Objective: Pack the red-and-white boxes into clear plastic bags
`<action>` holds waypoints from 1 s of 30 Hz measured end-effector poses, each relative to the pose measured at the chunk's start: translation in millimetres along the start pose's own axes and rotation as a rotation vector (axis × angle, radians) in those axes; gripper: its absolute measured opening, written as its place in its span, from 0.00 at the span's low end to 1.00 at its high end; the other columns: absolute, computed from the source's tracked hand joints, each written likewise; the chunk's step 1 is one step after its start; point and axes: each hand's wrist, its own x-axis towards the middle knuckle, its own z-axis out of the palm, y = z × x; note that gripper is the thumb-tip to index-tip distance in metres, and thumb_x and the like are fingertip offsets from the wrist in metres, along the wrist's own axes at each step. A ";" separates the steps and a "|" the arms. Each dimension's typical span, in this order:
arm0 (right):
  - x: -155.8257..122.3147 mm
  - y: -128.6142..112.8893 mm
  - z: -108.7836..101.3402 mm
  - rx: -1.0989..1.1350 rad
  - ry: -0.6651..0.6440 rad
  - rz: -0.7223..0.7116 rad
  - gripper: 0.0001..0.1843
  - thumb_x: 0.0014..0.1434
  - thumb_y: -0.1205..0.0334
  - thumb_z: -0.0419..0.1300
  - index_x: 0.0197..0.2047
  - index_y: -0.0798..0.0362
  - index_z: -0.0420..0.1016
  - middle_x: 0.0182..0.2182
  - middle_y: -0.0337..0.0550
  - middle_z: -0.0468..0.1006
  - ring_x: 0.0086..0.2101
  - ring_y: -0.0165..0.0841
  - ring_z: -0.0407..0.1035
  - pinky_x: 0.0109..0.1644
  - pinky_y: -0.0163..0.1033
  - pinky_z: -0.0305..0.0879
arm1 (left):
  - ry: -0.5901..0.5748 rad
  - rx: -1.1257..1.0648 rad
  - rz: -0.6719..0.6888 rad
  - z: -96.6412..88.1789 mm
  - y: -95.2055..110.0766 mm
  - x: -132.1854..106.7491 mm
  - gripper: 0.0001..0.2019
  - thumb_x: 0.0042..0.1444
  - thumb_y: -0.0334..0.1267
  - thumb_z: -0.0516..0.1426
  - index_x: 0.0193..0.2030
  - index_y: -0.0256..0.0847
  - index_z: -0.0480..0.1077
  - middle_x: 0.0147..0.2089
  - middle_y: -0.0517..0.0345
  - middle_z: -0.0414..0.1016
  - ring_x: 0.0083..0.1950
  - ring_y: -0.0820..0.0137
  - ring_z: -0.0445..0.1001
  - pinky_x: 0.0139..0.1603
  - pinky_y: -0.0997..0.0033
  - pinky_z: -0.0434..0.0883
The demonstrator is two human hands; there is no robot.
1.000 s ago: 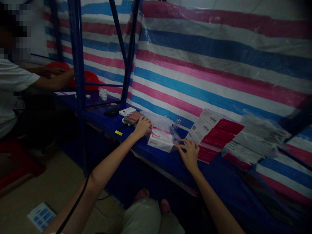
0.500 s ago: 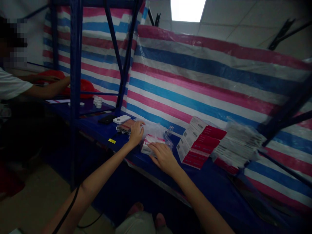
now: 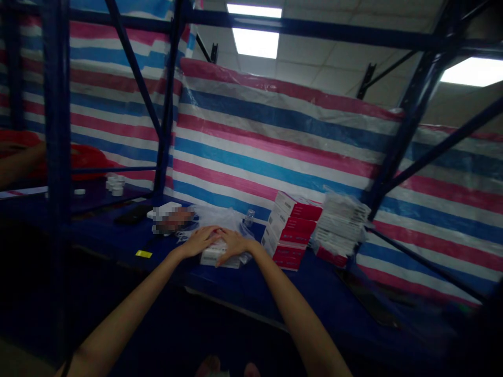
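Observation:
My left hand [image 3: 200, 241] and my right hand [image 3: 232, 242] lie together on top of a small white and pink carton [image 3: 214, 256] on the blue shelf [image 3: 251, 283]. Fingers of both hands are stretched flat over the carton, tips meeting. Crumpled clear plastic [image 3: 218, 215] lies just behind the hands. A small clear vial [image 3: 249, 217] stands behind my right hand. To the right, a stack of red and white cartons [image 3: 288, 230] leans on the shelf.
A pile of white leaflets in plastic [image 3: 341, 225] sits right of the cartons. White and dark small items [image 3: 167, 212] lie left of my hands. Blue rack posts [image 3: 165, 99] and a striped tarp [image 3: 275, 136] back the shelf. Another person's arm [image 3: 18, 162] shows far left.
My left hand has moved right onto the carton, meeting my right hand. The camera has tilted up and panned right, so the other person is almost out of view.

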 end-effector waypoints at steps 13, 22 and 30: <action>-16.2 -5.3 -2.4 -0.303 0.128 -0.082 0.58 0.33 0.44 0.68 0.63 0.50 0.47 0.53 0.55 0.63 0.52 0.49 0.58 0.54 0.57 0.52 | 0.596 -0.305 -0.118 26.7 -37.7 -17.3 0.27 0.56 0.57 0.42 0.55 0.41 0.60 0.60 0.50 0.60 0.63 0.61 0.55 0.64 0.54 0.50; -227.7 -43.4 -45.5 0.008 0.171 -0.014 0.60 0.29 0.49 0.68 0.63 0.50 0.45 0.61 0.51 0.51 0.58 0.47 0.49 0.61 0.49 0.45 | 0.343 -0.066 -0.035 34.4 -44.7 -23.5 0.20 0.54 0.54 0.48 0.42 0.43 0.69 0.49 0.54 0.72 0.54 0.60 0.67 0.61 0.55 0.57; -364.9 17.9 -69.2 -0.037 0.233 0.570 0.57 0.34 0.49 0.67 0.64 0.52 0.45 0.60 0.53 0.53 0.57 0.48 0.52 0.60 0.49 0.47 | 0.221 0.120 -0.094 41.3 -45.8 -23.5 0.21 0.54 0.54 0.47 0.43 0.41 0.69 0.46 0.52 0.73 0.50 0.60 0.69 0.58 0.57 0.60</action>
